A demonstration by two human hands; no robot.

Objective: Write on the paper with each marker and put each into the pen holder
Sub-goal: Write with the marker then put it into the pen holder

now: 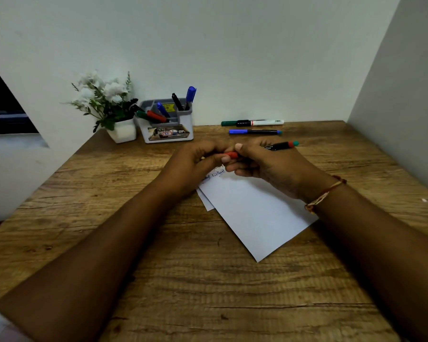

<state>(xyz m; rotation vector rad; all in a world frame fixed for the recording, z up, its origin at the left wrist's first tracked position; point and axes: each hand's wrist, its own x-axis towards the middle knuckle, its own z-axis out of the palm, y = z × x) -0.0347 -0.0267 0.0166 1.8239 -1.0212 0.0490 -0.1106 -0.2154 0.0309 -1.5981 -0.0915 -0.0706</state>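
Observation:
A black marker (281, 145) with a red band and a teal end sticks out to the right of my right hand (265, 164), which grips its barrel. My left hand (195, 161) pinches the marker's red cap (231, 155) where the two hands meet, above the top of the white paper (252, 213). Blue handwriting shows on the paper just under the hands. The grey and white pen holder (167, 129) stands at the back of the desk with several markers in it. Two more markers lie behind my hands: a green and white one (252, 123) and a blue and black one (255, 132).
A white pot of white flowers (109, 107) stands left of the pen holder against the wall. A second sheet (205, 202) peeks out under the paper's left edge. The wooden desk (183, 280) meets a wall at the back and a partition on the right.

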